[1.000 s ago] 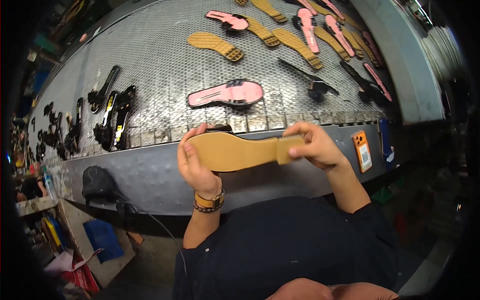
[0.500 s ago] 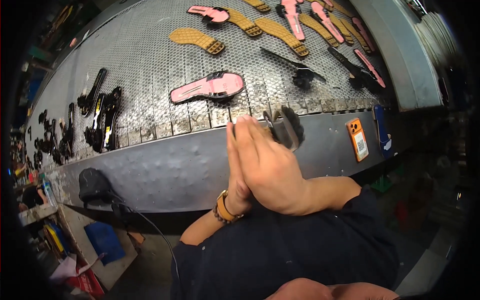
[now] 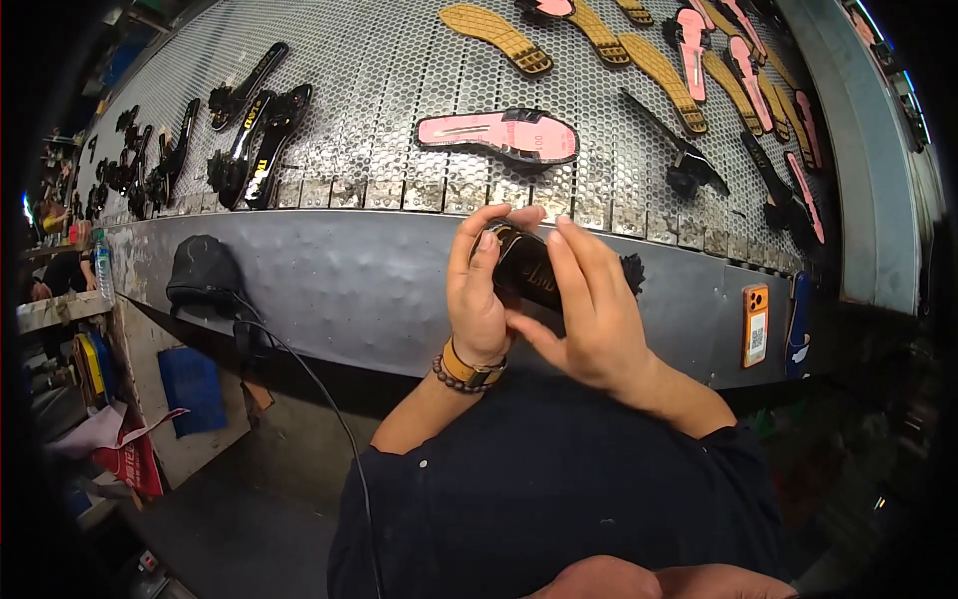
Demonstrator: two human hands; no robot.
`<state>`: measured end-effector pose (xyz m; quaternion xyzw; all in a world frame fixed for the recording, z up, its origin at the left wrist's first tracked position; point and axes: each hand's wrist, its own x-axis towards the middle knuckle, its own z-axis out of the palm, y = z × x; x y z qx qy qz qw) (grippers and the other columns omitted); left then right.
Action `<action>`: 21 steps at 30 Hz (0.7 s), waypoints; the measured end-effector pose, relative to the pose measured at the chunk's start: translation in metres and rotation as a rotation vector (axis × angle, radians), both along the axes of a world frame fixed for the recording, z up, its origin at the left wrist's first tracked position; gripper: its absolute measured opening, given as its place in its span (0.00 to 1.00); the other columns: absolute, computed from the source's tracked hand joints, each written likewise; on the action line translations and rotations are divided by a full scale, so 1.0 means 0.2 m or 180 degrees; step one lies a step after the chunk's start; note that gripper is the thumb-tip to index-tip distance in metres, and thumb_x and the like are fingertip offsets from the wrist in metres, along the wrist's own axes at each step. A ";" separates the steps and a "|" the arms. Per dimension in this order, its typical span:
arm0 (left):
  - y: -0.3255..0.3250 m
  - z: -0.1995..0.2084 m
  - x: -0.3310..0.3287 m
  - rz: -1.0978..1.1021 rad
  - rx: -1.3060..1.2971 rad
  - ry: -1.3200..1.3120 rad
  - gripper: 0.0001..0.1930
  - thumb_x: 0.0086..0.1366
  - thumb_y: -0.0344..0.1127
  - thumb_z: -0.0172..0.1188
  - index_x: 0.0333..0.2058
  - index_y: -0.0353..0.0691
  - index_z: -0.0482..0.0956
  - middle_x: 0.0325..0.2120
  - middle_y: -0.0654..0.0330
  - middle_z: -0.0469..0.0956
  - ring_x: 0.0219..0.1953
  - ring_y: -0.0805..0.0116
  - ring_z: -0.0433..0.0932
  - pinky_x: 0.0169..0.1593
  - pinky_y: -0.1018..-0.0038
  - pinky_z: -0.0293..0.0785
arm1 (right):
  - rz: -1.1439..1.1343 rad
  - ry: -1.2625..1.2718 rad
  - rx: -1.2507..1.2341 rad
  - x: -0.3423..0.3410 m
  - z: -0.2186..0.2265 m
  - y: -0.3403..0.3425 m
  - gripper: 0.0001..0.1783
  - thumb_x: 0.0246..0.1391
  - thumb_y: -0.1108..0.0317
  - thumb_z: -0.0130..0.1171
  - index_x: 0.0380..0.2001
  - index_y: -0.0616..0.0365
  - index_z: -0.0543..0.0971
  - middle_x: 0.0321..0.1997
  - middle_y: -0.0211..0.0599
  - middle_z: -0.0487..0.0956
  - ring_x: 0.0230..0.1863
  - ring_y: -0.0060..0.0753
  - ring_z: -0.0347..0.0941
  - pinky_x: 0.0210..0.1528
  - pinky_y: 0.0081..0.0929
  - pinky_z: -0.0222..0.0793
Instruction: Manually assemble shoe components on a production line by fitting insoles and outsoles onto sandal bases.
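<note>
Above the near edge of the bench I hold a black sandal (image 3: 527, 268) with gold lettering on its footbed. My left hand (image 3: 474, 304) is closed around one end, fingers curled over its rim. My right hand (image 3: 602, 324) grips the other side, fingers over it and thumb at its near edge. A dark frilly ornament (image 3: 633, 272) shows just beyond the right fingers; the rest of that side is hidden. Nearest beyond my hands, a sandal upper with a pink underside (image 3: 491, 130) lies on the metal mesh surface (image 3: 369, 110).
Several black sandals (image 3: 261, 150) lie at left. Tan soles (image 3: 499, 38) and pink-bottomed uppers (image 3: 692, 55) spread over the far right. An orange phone (image 3: 755, 324) and a blue-handled tool (image 3: 798, 329) sit on the right ledge. A black pouch (image 3: 205, 270) with a cable is at left.
My palms, pressed together around the sandal before, have come apart, and the sandal's footbed now faces up between them. The view has shifted, so the bench things appear further right and higher.
</note>
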<state>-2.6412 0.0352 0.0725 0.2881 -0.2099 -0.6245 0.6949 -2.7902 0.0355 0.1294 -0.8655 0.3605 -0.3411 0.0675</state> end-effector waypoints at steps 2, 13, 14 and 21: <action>-0.01 0.00 -0.01 0.0009 -0.0039 -0.0015 0.19 0.80 0.39 0.43 0.62 0.34 0.67 0.54 0.41 0.79 0.63 0.45 0.76 0.68 0.53 0.73 | -0.0072 0.0105 0.0626 -0.01 -0.07 -0.01 0.41 0.49 0.67 0.75 0.62 0.76 0.70 0.55 0.57 0.78 0.51 0.53 0.79 0.53 0.41 0.79; -0.02 -0.03 -0.04 -0.0115 -0.0171 0.0155 0.26 0.82 0.47 0.42 0.60 0.28 0.71 0.56 0.40 0.79 0.64 0.46 0.76 0.69 0.54 0.72 | -0.0207 0.0163 0.1083 -0.02 -0.03 -0.03 0.36 0.50 0.68 0.74 0.59 0.75 0.71 0.50 0.54 0.79 0.50 0.53 0.79 0.51 0.41 0.79; -0.02 -0.01 -0.04 -0.0109 -0.0168 0.0155 0.26 0.82 0.47 0.42 0.60 0.28 0.71 0.56 0.40 0.79 0.64 0.46 0.76 0.69 0.54 0.72 | -0.0203 0.0157 0.1066 -0.03 -0.04 -0.03 0.37 0.50 0.68 0.74 0.59 0.75 0.71 0.50 0.55 0.79 0.50 0.54 0.79 0.51 0.41 0.79; -0.01 -0.01 0.00 -0.0151 -0.0113 -0.1921 0.20 0.74 0.29 0.61 0.59 0.22 0.72 0.57 0.39 0.79 0.61 0.50 0.80 0.67 0.59 0.75 | -0.0190 0.0063 0.0739 -0.06 -0.12 -0.01 0.35 0.49 0.67 0.75 0.58 0.72 0.73 0.50 0.54 0.80 0.51 0.53 0.80 0.52 0.42 0.77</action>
